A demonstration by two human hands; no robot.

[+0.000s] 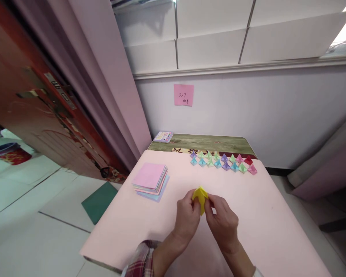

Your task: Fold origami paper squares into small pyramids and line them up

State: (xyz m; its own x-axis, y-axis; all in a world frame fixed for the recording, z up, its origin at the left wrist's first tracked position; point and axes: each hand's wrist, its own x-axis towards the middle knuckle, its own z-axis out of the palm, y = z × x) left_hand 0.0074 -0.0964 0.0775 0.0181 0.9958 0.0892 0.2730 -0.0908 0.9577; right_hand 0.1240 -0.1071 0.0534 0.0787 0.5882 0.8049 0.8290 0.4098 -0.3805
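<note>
Between my two hands, above the middle of the table, is a piece of folded yellow origami paper (201, 196). My left hand (187, 215) pinches its left edge, with the thumb lying on its face. On the opposite edge, the fingers and thumb of my right hand (222, 221) are closed. Fingertips hide parts of the paper's sides. Left of my hands lies a stack of square coloured paper (150, 176), pink on top with blue sheets jutting out below. Two rows of small folded paper pieces (226, 166) in purple, green, blue, pink and red stand at the back right.
A pink cover (256, 223) lies over most of the table, leaving a wood-look strip (210, 142) bare at the back. A small printed pad (163, 137) sits at the back left corner. Beyond the left edge, a green sheet (100, 202) is on the tiled floor.
</note>
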